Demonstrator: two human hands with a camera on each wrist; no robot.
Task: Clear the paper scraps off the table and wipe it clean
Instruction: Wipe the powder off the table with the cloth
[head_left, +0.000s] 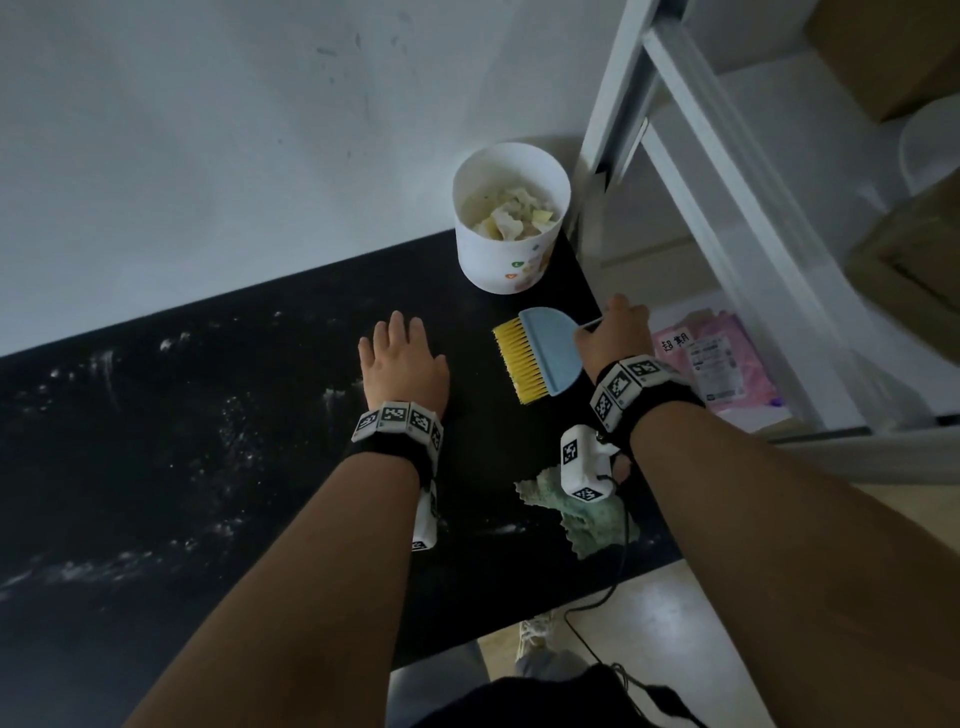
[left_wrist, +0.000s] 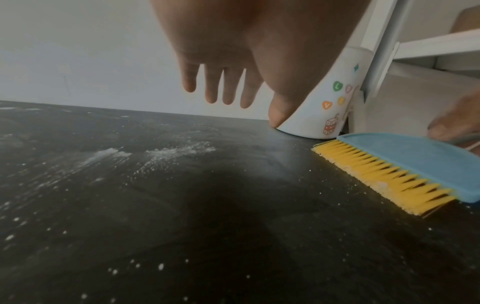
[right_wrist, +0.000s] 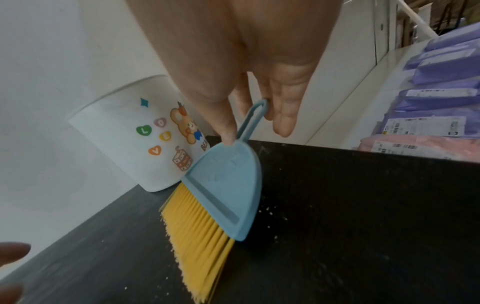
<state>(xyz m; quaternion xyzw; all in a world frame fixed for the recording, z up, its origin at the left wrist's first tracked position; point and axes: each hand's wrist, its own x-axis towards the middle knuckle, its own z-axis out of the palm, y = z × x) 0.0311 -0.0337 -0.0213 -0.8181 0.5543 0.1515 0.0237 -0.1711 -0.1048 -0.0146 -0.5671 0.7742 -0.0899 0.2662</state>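
Observation:
A white bin (head_left: 501, 249) holding paper scraps (head_left: 511, 215) stands at the far right corner of the black table (head_left: 208, 519). White crumbs and powder streaks (head_left: 228, 431) cover the table's left and middle. A blue brush with yellow bristles (head_left: 540, 353) lies in front of the bin, bristles on the table. My right hand (head_left: 613, 332) pinches its thin handle (right_wrist: 255, 117) between thumb and fingers. My left hand (head_left: 402, 358) hovers flat and empty just left of the brush, fingers straight (left_wrist: 228, 92). A crumpled green cloth (head_left: 592, 519) lies near the front right edge, partly hidden by my right wrist.
A white metal shelf frame (head_left: 727, 208) stands close against the table's right edge, with pink packages (head_left: 722, 358) and purple ones (right_wrist: 441, 72) on it. A white wall (head_left: 208, 130) runs behind the table. A black cable (head_left: 597, 603) hangs off the front edge.

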